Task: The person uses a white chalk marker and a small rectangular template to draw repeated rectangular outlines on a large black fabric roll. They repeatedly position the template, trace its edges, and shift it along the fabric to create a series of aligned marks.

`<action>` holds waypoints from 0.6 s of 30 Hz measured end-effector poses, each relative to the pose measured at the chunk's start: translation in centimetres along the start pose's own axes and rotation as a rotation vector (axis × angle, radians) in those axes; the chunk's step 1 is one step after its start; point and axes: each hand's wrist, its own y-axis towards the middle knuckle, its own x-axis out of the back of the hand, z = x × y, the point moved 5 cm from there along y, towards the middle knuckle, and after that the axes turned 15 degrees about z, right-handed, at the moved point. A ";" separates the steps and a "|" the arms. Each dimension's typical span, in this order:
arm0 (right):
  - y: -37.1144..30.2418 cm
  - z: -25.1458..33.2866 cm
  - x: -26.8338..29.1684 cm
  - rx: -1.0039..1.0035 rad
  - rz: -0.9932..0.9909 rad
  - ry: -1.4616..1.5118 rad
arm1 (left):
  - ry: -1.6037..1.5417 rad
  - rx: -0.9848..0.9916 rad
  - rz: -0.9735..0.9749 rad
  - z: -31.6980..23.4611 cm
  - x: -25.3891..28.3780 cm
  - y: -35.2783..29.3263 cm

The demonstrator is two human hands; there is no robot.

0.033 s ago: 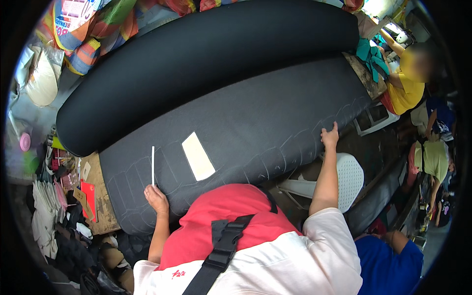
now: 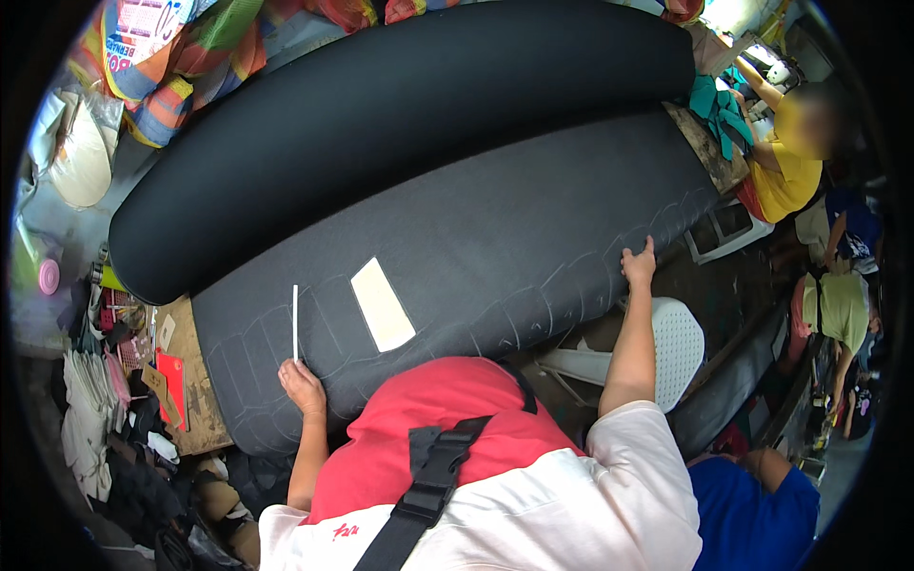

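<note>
A long sheet of dark grey cloth (image 2: 495,228) covers the table, with pale chalk outlines of several panels along its near edge. On it lies a cream four-sided pattern piece (image 2: 384,306). My left hand (image 2: 303,385) is at the near left part of the cloth, fingers closed at the lower end of a narrow white strip (image 2: 295,322), which points away from me. My right hand (image 2: 640,265) rests at the cloth's near right edge beside the chalk lines. Its thumb and forefinger are apart, and the other fingers are partly hidden.
A thick black fabric roll (image 2: 409,133) lies along the far side. A white plastic stool (image 2: 676,347) stands below my right arm. Folded cloth (image 2: 90,419) and scraps crowd the left. A person in yellow (image 2: 790,171) sits far right; another in blue (image 2: 752,504) is near right.
</note>
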 end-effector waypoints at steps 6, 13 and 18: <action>1.7 -0.6 0.7 -0.145 0.171 -0.041 | 0.012 0.015 -0.006 0.0 -0.2 -0.2; 5.6 0.4 2.6 -0.223 0.324 -0.278 | 0.031 0.045 0.015 0.5 -0.5 -0.2; 7.0 0.7 6.0 -0.201 0.127 -0.066 | 0.031 0.044 0.027 0.5 -0.5 -0.2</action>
